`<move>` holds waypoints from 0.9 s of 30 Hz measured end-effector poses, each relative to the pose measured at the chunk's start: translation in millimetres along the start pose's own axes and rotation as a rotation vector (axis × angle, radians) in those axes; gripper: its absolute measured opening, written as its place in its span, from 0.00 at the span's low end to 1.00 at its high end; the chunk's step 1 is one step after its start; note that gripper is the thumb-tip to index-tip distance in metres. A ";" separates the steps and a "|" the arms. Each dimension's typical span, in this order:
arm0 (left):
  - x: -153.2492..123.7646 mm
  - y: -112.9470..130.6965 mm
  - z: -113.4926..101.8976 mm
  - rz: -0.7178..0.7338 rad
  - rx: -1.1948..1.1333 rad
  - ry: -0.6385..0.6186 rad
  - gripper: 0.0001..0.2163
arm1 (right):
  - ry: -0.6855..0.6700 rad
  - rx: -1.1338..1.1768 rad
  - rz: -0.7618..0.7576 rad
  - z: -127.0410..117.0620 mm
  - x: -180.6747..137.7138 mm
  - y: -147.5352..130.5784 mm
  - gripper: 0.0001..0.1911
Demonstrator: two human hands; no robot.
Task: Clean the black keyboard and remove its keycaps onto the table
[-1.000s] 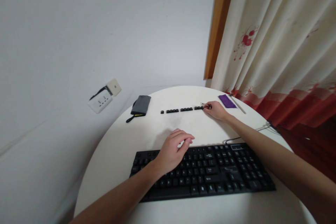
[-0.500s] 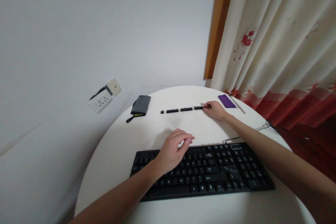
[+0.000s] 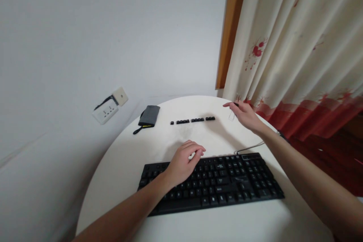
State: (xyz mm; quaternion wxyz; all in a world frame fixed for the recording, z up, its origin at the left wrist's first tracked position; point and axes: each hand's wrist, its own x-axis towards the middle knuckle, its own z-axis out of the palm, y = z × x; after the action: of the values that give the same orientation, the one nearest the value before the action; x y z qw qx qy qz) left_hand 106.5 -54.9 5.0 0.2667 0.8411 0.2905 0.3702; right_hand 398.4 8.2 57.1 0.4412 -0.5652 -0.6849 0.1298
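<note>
Keyboard [image 3: 215, 181], black, lies near the front edge of the round white table [image 3: 119, 166], long side running left to right, its cable [image 3: 249, 147] leaving the back edge toward the right.

Curtain [image 3: 297, 45], cream with red flowers and a red hem, hangs at right behind the table, beside a wooden frame [image 3: 229, 26]. White wall fills the left and back.

Left hand [image 3: 183, 160] rests on the keyboard's upper left part, fingers loosely curled and spread a little, holding nothing; fingertips near the top key rows.

Right hand [image 3: 245, 115] is raised over the far right of the table, well apart from the left hand. Thumb and forefinger pinch a small dark item [image 3: 236, 104], too small to name; something clear and blurred [image 3: 231, 116] hangs below the fingers.

Pouch [image 3: 149, 115], grey with a black strap, lies at the far left of the table.

Socket [image 3: 105, 111], white, on the wall left of the table, a second white plate just above it with a dark cable.

Keycaps [image 3: 193, 120], black, sit in a row in short groups across the far middle of the table, between the pouch and the right hand, touching neither.
</note>
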 end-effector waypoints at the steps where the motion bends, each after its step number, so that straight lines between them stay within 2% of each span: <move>1: 0.0 0.3 0.0 0.002 0.002 -0.004 0.10 | -0.018 -0.019 -0.032 -4.4 -12.2 -14.5 0.22; 5: 0.1 1.2 -0.1 -0.002 0.018 -0.016 0.11 | -0.161 0.062 -0.012 -3.4 -59.2 -51.3 0.17; 9: 0.7 1.4 -0.4 0.002 0.030 -0.018 0.11 | -0.255 0.164 -0.030 14.3 -84.3 -52.1 0.11; 12: 1.1 1.2 -0.8 0.006 0.043 -0.016 0.11 | -0.368 0.133 -0.080 22.8 -90.1 -46.9 0.10; 17: 2.1 1.2 -1.2 0.011 0.060 -0.024 0.10 | -0.445 0.097 -0.118 23.7 -91.3 -42.4 0.08; 23: 2.7 0.0 -0.8 0.010 0.065 -0.033 0.10 | -0.568 0.121 -0.144 23.5 -94.0 -38.8 0.11; 25: 2.2 -1.1 -0.5 0.004 0.064 -0.037 0.10 | -0.586 0.100 -0.165 24.8 -94.8 -38.1 0.11; 27: 1.8 -1.5 -0.5 -0.003 0.064 -0.043 0.10 | -0.547 0.036 -0.155 26.9 -95.0 -36.9 0.12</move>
State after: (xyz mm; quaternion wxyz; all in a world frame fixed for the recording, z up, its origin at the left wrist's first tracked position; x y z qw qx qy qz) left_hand 106.7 -52.5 5.1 0.2465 0.8565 0.2975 0.3422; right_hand 351.2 -79.7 23.1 0.2588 -0.4470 -0.8173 0.2554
